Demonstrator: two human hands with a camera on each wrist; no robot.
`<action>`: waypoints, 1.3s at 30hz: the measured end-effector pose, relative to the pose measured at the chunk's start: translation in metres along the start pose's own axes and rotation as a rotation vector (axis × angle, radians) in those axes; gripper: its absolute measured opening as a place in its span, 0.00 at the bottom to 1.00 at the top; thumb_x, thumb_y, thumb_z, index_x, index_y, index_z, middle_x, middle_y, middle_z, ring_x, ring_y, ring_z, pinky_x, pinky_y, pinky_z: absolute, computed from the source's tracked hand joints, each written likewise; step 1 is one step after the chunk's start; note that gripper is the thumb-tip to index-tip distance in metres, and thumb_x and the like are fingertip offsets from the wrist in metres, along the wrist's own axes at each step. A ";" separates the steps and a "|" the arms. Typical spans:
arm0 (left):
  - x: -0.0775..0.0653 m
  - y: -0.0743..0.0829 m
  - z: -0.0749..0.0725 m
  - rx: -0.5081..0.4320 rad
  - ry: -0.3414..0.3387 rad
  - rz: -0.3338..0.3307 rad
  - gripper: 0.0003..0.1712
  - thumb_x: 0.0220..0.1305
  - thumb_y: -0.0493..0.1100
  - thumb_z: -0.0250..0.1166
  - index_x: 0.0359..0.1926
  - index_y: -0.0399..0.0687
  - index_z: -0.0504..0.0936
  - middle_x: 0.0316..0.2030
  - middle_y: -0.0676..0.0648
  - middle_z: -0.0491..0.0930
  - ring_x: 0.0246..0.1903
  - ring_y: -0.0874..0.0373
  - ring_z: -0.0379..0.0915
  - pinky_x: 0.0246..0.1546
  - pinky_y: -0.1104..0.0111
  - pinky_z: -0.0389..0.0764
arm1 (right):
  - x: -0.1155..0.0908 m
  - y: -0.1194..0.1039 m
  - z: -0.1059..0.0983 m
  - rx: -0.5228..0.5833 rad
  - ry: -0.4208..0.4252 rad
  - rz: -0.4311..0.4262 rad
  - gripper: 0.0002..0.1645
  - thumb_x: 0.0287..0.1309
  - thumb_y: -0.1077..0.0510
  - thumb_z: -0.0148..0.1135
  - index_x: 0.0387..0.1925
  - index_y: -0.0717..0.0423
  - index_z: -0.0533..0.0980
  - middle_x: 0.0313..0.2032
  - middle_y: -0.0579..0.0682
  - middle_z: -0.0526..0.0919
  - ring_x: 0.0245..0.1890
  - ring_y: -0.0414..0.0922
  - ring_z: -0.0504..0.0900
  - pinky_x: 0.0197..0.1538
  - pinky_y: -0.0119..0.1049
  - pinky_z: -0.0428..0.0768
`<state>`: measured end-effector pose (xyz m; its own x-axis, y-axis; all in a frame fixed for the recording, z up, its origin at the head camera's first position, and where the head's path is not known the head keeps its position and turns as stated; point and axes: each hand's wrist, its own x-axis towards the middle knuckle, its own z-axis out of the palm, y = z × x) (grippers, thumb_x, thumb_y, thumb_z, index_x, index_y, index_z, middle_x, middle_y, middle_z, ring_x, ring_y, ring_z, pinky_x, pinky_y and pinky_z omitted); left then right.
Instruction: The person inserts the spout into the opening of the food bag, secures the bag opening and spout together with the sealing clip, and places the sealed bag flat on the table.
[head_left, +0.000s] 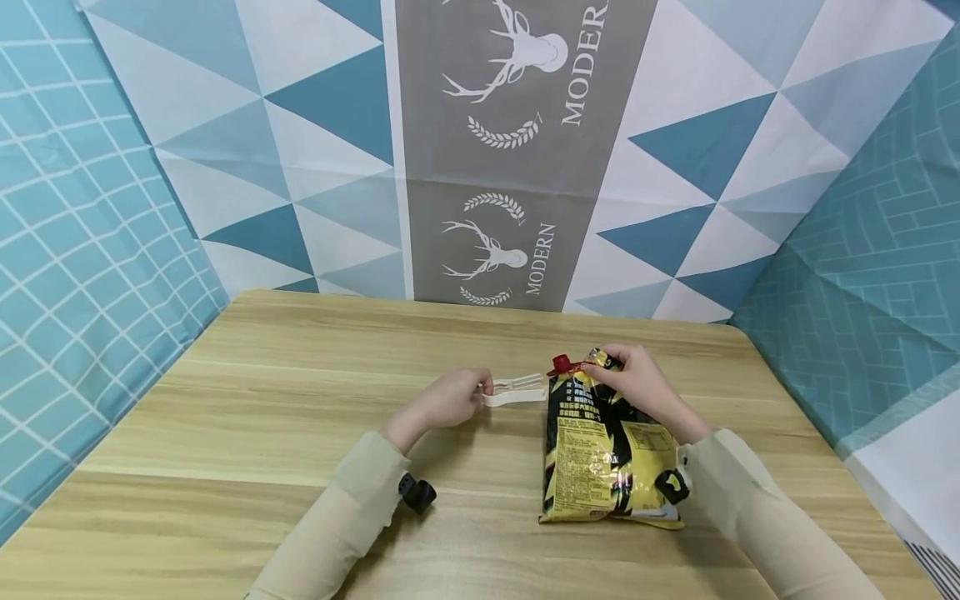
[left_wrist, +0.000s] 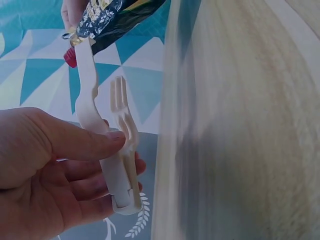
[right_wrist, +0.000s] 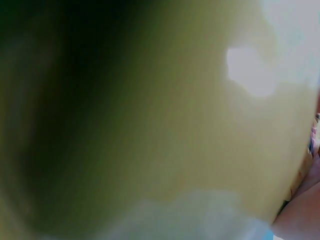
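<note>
My left hand point(head_left: 453, 397) holds a white, hinged, tong-like tool point(left_wrist: 88, 85) between thumb and fingers. One arm is smooth and flat; the other ends in fork-like prongs. Its free end points right, towards the top of a yellow-and-black printed bag point(head_left: 581, 467), which stands on the table. A red plastic piece with a round knob point(head_left: 562, 363) sits at the bag's top left corner. With thumb and fingers, my right hand point(head_left: 637, 382) grips the bag's top edge beside the red piece. Blurred yellow fills most of the right wrist view, hiding those fingertips.
A wooden table point(head_left: 247, 417) carries the bag. Behind it hangs a patterned cloth point(head_left: 495, 167) with triangles and deer heads. Blue tiled-pattern sheets point(head_left: 75, 208) close in both sides. Each sleeve cuff has a small black camera point(head_left: 417, 493) strapped on.
</note>
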<state>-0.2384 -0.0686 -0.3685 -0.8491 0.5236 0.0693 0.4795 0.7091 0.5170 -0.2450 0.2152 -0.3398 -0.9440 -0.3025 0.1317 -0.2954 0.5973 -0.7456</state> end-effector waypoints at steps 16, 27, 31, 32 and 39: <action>0.003 0.013 -0.001 -0.001 0.025 0.039 0.07 0.57 0.32 0.58 0.35 0.46 0.73 0.34 0.47 0.78 0.30 0.58 0.70 0.36 0.65 0.73 | 0.002 0.001 0.005 -0.065 0.061 -0.039 0.13 0.55 0.50 0.61 0.35 0.56 0.80 0.40 0.53 0.77 0.35 0.47 0.74 0.33 0.37 0.71; 0.010 0.021 0.003 -0.026 0.037 0.043 0.07 0.58 0.32 0.58 0.36 0.47 0.73 0.36 0.47 0.79 0.37 0.56 0.75 0.43 0.64 0.75 | 0.005 -0.002 0.011 -0.055 0.065 -0.076 0.12 0.55 0.49 0.61 0.32 0.54 0.80 0.53 0.52 0.74 0.56 0.52 0.68 0.52 0.52 0.68; 0.010 0.024 0.004 -0.041 0.031 0.044 0.08 0.57 0.32 0.58 0.36 0.47 0.74 0.37 0.47 0.79 0.41 0.54 0.75 0.46 0.63 0.75 | 0.006 -0.004 0.013 -0.052 0.062 -0.076 0.13 0.54 0.49 0.62 0.33 0.54 0.80 0.53 0.51 0.74 0.57 0.52 0.68 0.54 0.52 0.67; 0.010 0.025 0.004 -0.047 0.029 0.046 0.08 0.57 0.32 0.58 0.36 0.47 0.74 0.38 0.47 0.79 0.42 0.53 0.75 0.47 0.63 0.75 | 0.006 -0.004 0.013 -0.055 0.062 -0.074 0.13 0.54 0.48 0.62 0.34 0.53 0.80 0.53 0.51 0.74 0.56 0.51 0.69 0.53 0.51 0.68; 0.011 0.028 0.004 -0.060 0.032 0.052 0.08 0.58 0.33 0.58 0.39 0.47 0.74 0.38 0.47 0.79 0.41 0.54 0.75 0.47 0.63 0.74 | 0.007 -0.008 0.017 -0.075 0.058 -0.066 0.11 0.55 0.52 0.61 0.38 0.53 0.81 0.53 0.49 0.75 0.29 0.44 0.71 0.31 0.32 0.69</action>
<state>-0.2333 -0.0408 -0.3562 -0.8307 0.5427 0.1241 0.5096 0.6513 0.5623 -0.2472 0.1956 -0.3441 -0.9285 -0.3006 0.2182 -0.3653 0.6322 -0.6833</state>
